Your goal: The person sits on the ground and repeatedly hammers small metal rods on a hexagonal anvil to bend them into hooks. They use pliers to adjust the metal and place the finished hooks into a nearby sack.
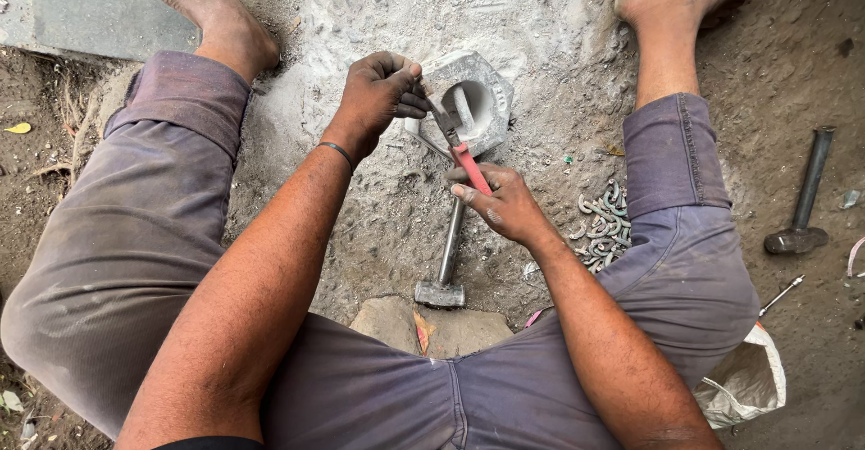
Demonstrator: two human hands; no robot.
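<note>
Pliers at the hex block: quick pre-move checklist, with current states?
1. Right hand grips the red-handled pliers: ok.
2. Left hand steadies the grey hexagonal block: ok.
3. Plier tips at the block's round hollow: ok; whether they clamp anything, cannot tell.
4. Hammer lies on the ground under the right hand, within reach: ok.
5. Pile of curved metal pieces beside the right leg, apart from the block: ok.
6. Bare feet close to the work: not ok.

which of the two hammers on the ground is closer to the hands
The metal-handled hammer lying between the legs, its handle running under the right hand. The other, dark-handled hammer lies apart on the dirt beyond the person's right leg.
</note>
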